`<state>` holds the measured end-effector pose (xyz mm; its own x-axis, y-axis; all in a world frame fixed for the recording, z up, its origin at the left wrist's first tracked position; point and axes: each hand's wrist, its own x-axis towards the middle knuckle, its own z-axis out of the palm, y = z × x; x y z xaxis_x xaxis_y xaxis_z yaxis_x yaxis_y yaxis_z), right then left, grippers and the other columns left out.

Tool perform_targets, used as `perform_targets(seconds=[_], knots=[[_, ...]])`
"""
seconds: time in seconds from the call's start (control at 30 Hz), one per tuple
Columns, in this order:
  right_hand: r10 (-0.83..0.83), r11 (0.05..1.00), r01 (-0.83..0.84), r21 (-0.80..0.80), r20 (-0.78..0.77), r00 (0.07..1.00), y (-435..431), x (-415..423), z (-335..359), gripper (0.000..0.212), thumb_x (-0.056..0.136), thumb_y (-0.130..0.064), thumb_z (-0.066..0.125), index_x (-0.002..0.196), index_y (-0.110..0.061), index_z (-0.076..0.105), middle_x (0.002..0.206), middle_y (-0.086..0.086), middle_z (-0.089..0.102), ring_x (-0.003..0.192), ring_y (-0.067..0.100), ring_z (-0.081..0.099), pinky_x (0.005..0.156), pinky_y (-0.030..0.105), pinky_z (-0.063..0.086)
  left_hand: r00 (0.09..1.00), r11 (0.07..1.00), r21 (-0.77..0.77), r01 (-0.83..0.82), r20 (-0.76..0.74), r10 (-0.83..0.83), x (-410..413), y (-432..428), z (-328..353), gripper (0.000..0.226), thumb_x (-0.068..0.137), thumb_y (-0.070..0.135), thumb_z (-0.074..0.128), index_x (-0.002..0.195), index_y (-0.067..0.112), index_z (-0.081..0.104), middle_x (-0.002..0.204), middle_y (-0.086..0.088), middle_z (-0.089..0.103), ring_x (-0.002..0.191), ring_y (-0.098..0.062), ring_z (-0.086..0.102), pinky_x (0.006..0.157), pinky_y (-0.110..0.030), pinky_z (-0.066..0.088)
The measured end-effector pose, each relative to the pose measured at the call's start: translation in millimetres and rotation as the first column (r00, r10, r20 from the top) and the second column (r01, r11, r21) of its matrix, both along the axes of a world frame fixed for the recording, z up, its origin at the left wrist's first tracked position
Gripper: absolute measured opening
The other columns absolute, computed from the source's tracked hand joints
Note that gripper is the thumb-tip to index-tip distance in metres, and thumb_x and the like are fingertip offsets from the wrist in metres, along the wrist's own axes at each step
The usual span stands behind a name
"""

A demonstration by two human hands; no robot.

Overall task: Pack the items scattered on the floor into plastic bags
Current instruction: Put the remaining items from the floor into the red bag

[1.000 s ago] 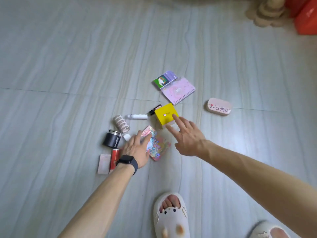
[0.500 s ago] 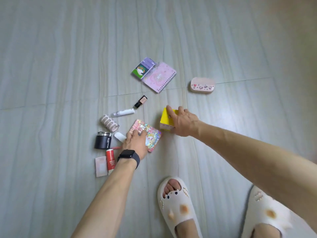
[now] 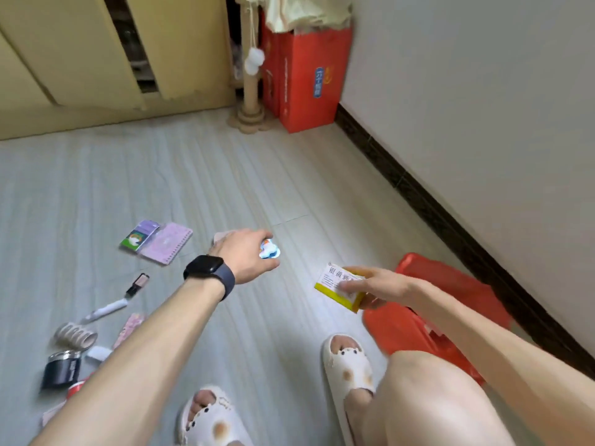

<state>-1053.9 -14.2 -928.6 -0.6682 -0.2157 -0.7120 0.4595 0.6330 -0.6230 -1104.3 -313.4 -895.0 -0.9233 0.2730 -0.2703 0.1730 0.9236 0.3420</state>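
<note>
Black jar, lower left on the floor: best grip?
Probably from above. The black jar stands roughly upright, silver lid up, so wrap fingers around its round side wall just under the lid. Come from its left; the tape rolls and left forearm crowd the other sides.

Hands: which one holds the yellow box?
The right hand, near the red bag, grips the yellow box. The left hand, with the watch, holds a small colourful item.

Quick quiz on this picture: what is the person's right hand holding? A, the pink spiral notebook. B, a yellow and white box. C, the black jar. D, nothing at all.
B: the right hand grips the yellow and white box above the floor, next to the red plastic bag.
</note>
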Motion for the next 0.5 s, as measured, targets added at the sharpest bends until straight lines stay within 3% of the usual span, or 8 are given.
perform_targets(seconds=[0.1,0.2,0.27,0.37,0.5], knots=[[-0.379,0.922,0.361,-0.144,-0.131,0.916,75.7,53.9,7.8,0.033,0.095,-0.037,0.064,0.126,-0.046,0.058,0.085,0.000,0.065,0.072,0.020,0.055,0.066,0.032,0.044,0.992,0.996,-0.003,0.094,-0.086,-0.094,-2.8,65.6,31.7,0.057,0.080,0.060,0.059,0.132,0.038,0.048,0.121,0.004,0.057,0.117,-0.023,0.054,0.092,-0.039,0.047],[-0.686,0.724,0.674,-0.146,-0.256,0.682,136.8,87.9,-2.0,0.035,0.097,-0.038,0.060,0.132,-0.043,0.054,0.098,-0.005,0.073,0.076,0.016,0.067,0.074,0.034,0.055,0.977,0.982,-0.023,0.186,-0.106,-0.187,8.0,120.5,39.3,0.054,0.082,0.057,0.060,0.131,0.037,0.048,0.120,0.004,0.056,0.115,-0.024,0.054,0.088,-0.035,0.047],[-0.850,0.526,0.825,-0.206,-0.180,0.496,165.5,98.0,-16.7,0.041,0.096,-0.042,0.060,0.136,-0.036,0.052,0.106,-0.001,0.072,0.086,0.021,0.070,0.073,0.037,0.057,0.962,0.965,-0.051,0.257,-0.078,-0.260,20.8,149.7,33.2,0.052,0.082,0.053,0.060,0.130,0.036,0.049,0.121,0.004,0.056,0.115,-0.024,0.054,0.084,-0.032,0.045],[-0.961,0.232,0.930,-0.284,0.083,0.264,184.1,95.6,-40.4,0.035,0.098,-0.042,0.057,0.128,-0.023,0.054,0.108,0.009,0.069,0.086,0.030,0.069,0.072,0.039,0.054,0.928,0.927,-0.092,0.363,-0.054,-0.369,37.0,177.6,21.1,0.053,0.083,0.052,0.060,0.132,0.036,0.048,0.122,0.005,0.055,0.114,-0.022,0.053,0.081,-0.031,0.041],[-0.962,0.174,0.947,-0.269,0.158,0.222,179.7,72.9,-69.4,0.037,0.097,-0.046,0.057,0.122,-0.019,0.056,0.108,0.010,0.070,0.094,0.030,0.068,0.084,0.042,0.056,0.903,0.897,-0.133,0.422,-0.029,-0.429,37.8,193.1,9.4,0.054,0.084,0.053,0.060,0.133,0.036,0.048,0.121,0.006,0.055,0.112,-0.021,0.054,0.075,-0.028,0.036]])
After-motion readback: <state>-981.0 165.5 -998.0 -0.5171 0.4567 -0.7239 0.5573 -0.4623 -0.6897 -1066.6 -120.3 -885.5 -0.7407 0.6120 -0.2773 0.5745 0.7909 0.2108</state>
